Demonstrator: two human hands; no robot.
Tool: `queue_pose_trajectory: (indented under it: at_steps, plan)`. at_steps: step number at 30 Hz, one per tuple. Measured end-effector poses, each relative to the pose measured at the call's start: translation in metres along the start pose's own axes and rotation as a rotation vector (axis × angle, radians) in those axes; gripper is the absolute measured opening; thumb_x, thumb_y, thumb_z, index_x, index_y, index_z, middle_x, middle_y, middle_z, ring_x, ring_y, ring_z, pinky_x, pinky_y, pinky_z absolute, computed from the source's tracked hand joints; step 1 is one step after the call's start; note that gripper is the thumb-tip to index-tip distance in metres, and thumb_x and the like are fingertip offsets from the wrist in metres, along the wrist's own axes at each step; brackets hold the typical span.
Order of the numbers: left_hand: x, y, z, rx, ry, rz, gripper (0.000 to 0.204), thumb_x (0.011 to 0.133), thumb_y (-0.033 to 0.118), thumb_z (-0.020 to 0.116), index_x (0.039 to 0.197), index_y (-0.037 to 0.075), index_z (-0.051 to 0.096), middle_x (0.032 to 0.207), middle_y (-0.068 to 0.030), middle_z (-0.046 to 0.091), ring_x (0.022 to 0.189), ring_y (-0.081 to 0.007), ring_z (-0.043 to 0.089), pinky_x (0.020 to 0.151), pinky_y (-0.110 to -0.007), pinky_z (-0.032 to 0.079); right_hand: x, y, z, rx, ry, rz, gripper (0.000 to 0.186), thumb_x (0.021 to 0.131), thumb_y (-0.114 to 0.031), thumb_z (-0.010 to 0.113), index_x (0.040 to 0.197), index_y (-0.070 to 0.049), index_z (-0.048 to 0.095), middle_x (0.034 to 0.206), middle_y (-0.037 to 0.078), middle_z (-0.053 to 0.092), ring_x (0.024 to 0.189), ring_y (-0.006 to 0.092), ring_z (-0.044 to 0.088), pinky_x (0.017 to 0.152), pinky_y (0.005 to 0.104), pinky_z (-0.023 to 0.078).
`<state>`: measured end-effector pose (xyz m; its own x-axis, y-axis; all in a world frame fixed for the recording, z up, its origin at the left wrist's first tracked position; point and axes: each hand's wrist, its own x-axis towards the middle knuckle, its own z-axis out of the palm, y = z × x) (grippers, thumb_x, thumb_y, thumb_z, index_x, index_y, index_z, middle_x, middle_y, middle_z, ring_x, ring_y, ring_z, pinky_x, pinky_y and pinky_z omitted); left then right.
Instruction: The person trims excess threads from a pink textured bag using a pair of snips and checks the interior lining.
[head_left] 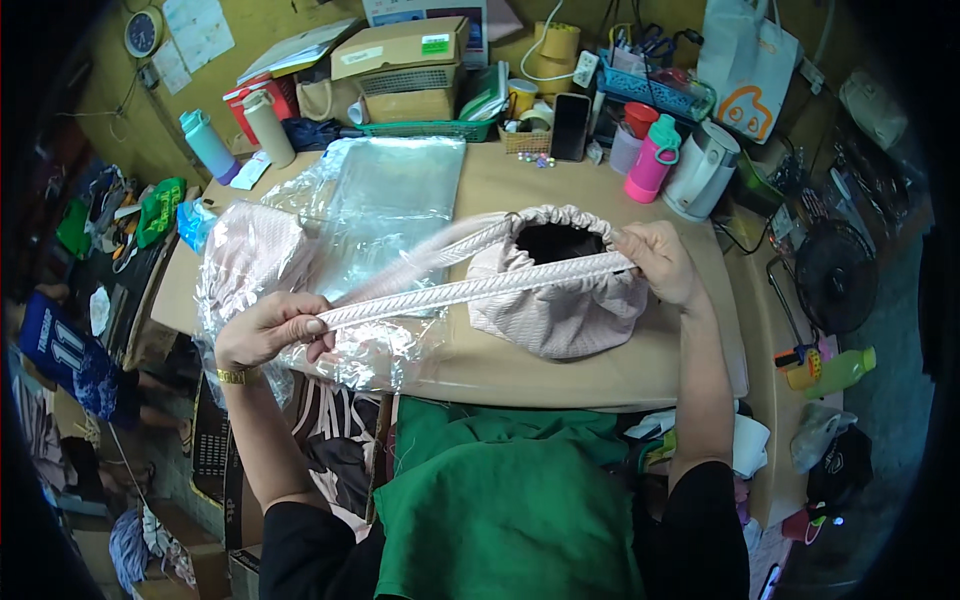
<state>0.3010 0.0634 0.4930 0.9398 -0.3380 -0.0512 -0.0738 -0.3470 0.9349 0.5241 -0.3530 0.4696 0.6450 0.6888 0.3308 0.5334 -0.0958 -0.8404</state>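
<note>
A pale pink gathered fabric bag with a dark opening sits on the covered table. Its flat braided strap is stretched out to the left. My left hand is closed on that strap at the left, above a crumpled clear plastic wrapping. My right hand grips the strap at the bag's upper right rim. A second stretch of strap loops back, blurred, from the left to the bag's top. Pink fabric in clear plastic lies at the left, beside a stack of clear bags.
Along the back are boxes, a phone, bottles, a kettle and a basket of tools. A black fan stands right. At far left, another person in blue is partly visible.
</note>
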Motion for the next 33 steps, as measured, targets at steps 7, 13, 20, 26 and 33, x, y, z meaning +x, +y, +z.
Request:
queue_pose_trajectory:
  at_steps: [7,13,20,26,33]
  plan:
    - [0.044,0.042,0.041,0.249,0.208,0.02,0.04,0.098,0.026,0.045,0.069,0.001,0.057,0.057,-0.0042,0.051,0.052,-0.0149,0.047,0.052,-0.033,0.039,0.01,-0.06,0.013,-0.483,0.144,-0.256,0.025,0.089,-0.019,0.069,0.104,-0.001,0.059,0.094,0.009,0.062,0.088,0.0173,0.059,0.075,0.0322,0.047]
    - [0.129,0.117,0.096,0.418,0.426,0.709,0.028,0.098,0.023,0.047,0.096,0.001,0.064,0.071,-0.0181,0.062,0.065,-0.0398,0.06,0.061,-0.044,0.046,0.009,-0.131,0.073,-0.329,0.171,-0.542,0.099,0.06,-0.023,0.092,0.141,-0.002,0.038,0.137,0.014,0.046,0.117,0.0266,0.054,0.097,0.0353,0.048]
    - [0.168,0.139,0.088,0.932,0.603,0.866,0.028,0.093,0.026,0.051,0.1,0.006,0.068,0.071,-0.0164,0.062,0.068,-0.038,0.061,0.058,-0.046,0.046,0.004,-0.19,0.042,-0.831,0.5,-0.658,0.073,0.065,-0.004,0.084,0.13,0.001,0.053,0.135,0.013,0.051,0.118,0.0264,0.056,0.094,0.0353,0.052]
    - [0.171,0.168,0.084,0.533,0.233,0.722,0.03,0.085,0.021,0.048,0.082,-0.005,0.064,0.07,-0.023,0.06,0.069,-0.042,0.061,0.061,-0.045,0.049,0.01,-0.194,0.045,-1.676,0.483,-0.443,0.062,0.076,-0.034,0.075,0.129,-0.006,0.058,0.134,0.006,0.056,0.125,0.0257,0.053,0.099,0.0483,0.042]
    - [0.143,0.167,0.084,0.497,0.166,0.621,0.037,0.082,0.023,0.052,0.073,-0.012,0.058,0.069,-0.0255,0.061,0.074,-0.0414,0.064,0.066,-0.045,0.051,0.012,-0.157,-0.01,-1.579,0.315,-0.205,0.039,0.094,-0.032,0.06,0.122,-0.005,0.06,0.12,0.007,0.063,0.116,0.0261,0.058,0.098,0.0415,0.041]
